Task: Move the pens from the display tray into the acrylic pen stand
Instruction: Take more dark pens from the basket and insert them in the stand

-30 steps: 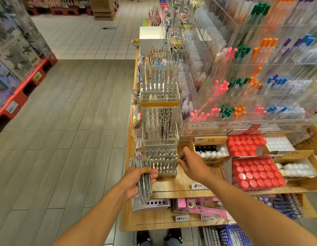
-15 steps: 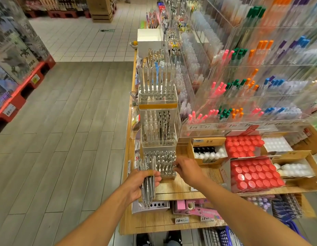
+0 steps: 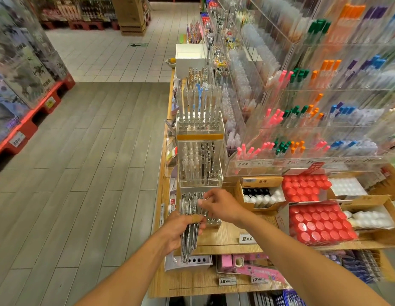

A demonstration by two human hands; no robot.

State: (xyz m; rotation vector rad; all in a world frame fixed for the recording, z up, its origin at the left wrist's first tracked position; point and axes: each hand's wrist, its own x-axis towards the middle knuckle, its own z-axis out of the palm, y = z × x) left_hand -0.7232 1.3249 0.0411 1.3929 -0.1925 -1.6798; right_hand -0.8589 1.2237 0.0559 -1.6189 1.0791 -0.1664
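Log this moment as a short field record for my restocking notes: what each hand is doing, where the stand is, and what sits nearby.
setting: shop aisle, wooden display shelf
left hand: grips a bundle of pens, held upright
right hand: reaches to the top of the bundle, fingertips at one pen
acrylic pen stand: on the shelf right behind the hands, partly hidden
stacked stands behind: clear tiers holding pens
right of the stand: boxes of red-capped items
task state: pens not yet all in the stand
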